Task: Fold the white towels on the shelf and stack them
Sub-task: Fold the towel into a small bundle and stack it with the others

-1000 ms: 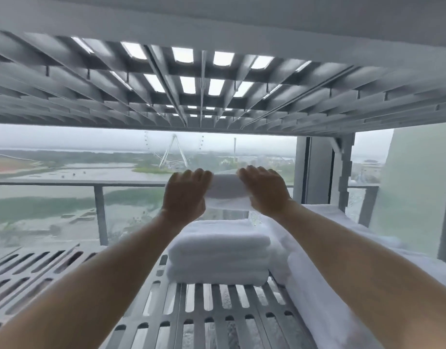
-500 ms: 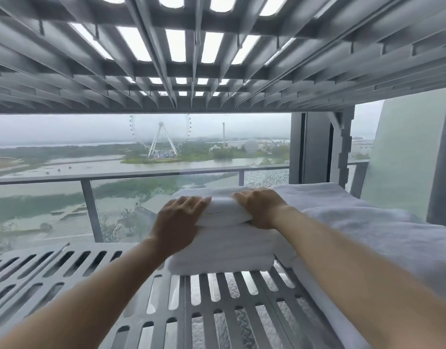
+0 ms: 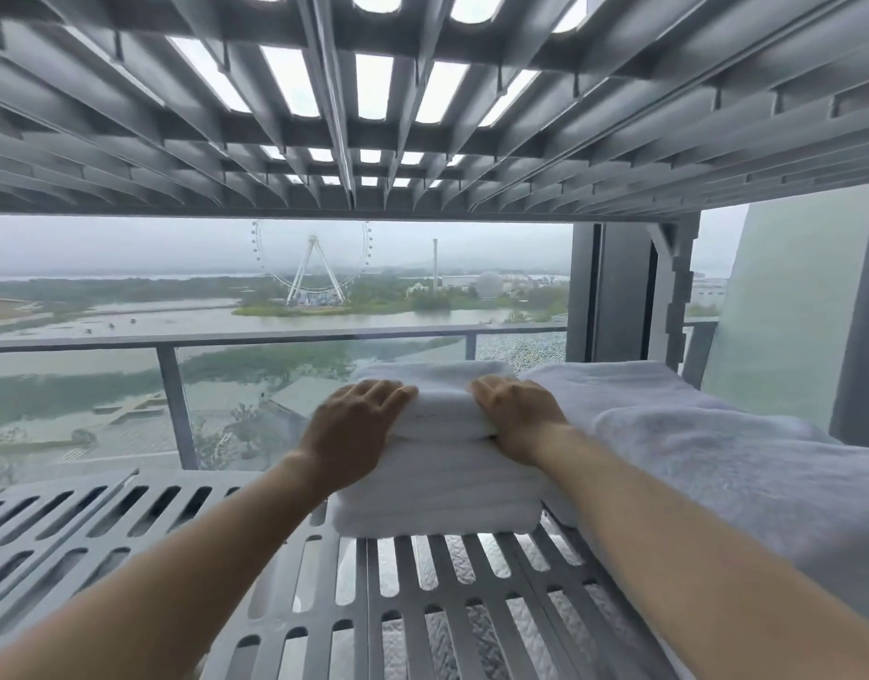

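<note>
A stack of folded white towels [image 3: 437,488] sits on the grey slatted shelf [image 3: 128,532] in the middle of the view. The top folded towel [image 3: 442,409] lies on that stack. My left hand [image 3: 354,429] grips its left end and my right hand [image 3: 518,414] grips its right end, fingers curled over the top edge. To the right lies a heap of unfolded white towels [image 3: 692,434], touching the stack's right side and running under my right forearm.
Another grey slatted shelf [image 3: 422,115] hangs close overhead. A grey post [image 3: 672,292] of the shelf frame stands at the back right. Behind the shelf is a window with a balcony railing [image 3: 167,400].
Both hands carried the folded towel down from in front of the window onto the stack. The camera has tilted and moved closer to the shelf.
</note>
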A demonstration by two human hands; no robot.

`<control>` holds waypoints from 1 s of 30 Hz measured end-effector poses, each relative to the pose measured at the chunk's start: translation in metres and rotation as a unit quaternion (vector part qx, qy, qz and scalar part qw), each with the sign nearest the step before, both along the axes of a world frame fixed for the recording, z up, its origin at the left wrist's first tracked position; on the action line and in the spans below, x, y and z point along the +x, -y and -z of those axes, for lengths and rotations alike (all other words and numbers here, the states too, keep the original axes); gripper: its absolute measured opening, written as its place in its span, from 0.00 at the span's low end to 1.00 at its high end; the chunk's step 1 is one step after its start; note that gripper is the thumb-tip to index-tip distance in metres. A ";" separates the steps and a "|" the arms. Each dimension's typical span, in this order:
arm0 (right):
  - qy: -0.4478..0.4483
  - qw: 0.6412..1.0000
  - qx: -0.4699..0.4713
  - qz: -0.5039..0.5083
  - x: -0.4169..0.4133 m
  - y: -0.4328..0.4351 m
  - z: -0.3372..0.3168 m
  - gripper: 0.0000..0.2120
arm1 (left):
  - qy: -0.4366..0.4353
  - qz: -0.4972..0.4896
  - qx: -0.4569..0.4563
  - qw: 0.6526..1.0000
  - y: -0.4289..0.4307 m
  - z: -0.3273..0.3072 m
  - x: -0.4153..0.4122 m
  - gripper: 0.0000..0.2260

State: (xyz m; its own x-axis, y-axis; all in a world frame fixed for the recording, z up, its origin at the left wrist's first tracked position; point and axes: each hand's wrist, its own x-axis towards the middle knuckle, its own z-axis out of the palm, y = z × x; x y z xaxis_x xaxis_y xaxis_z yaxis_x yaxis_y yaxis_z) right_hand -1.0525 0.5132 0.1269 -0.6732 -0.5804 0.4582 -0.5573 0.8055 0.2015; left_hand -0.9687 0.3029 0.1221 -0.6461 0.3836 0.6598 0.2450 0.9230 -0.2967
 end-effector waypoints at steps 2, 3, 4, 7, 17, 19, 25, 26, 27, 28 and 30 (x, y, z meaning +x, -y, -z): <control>-0.025 1.000 -0.004 0.005 0.004 0.002 0.006 0.21 | -0.007 -0.002 0.004 1.000 0.000 0.005 0.001 0.25; -0.044 0.999 -0.004 0.012 0.007 0.002 0.011 0.23 | -0.007 -0.003 0.002 1.000 0.001 0.008 0.001 0.25; -0.061 0.998 -0.007 0.014 0.009 0.002 0.015 0.25 | -0.007 -0.003 0.001 1.000 0.001 0.009 0.001 0.25; -0.055 0.996 -0.063 -0.031 0.018 0.003 0.026 0.33 | -0.007 0.007 0.007 1.000 0.002 0.011 0.002 0.24; -0.017 0.998 -0.028 -0.062 0.016 -0.001 0.030 0.46 | 0.095 -0.043 -0.126 0.987 0.021 0.011 0.000 0.49; -0.013 0.998 -0.024 -0.057 0.016 -0.001 0.032 0.49 | 0.115 -0.059 -0.140 0.982 0.021 0.007 -0.004 0.54; -0.019 0.999 -0.026 -0.042 0.015 -0.001 0.035 0.53 | 0.098 -0.115 -0.174 0.973 0.006 0.011 -0.009 0.55; -0.022 0.999 -0.030 -0.039 0.015 -0.001 0.036 0.53 | 0.088 -0.110 -0.171 0.975 0.004 0.009 -0.010 0.52; -0.028 0.999 -0.030 -0.033 0.015 -0.001 0.037 0.53 | 0.080 -0.104 -0.169 0.977 0.003 0.006 -0.011 0.50; -0.034 0.999 -0.030 -0.023 0.015 -0.002 0.039 0.54 | 0.073 -0.097 -0.169 0.978 0.003 0.002 -0.013 0.49; -0.038 0.999 -0.036 0.009 0.016 0.001 0.040 0.55 | 0.068 -0.087 -0.176 0.978 0.006 -0.004 -0.016 0.47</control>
State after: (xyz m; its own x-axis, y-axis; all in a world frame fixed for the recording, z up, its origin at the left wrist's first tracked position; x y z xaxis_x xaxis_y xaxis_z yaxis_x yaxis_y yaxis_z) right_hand -1.0364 0.5121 0.0870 -0.6448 -0.5325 0.5482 -0.5278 0.8291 0.1845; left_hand -0.9844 0.2972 0.1259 -0.7938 0.4484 0.4110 0.1526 0.8009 -0.5790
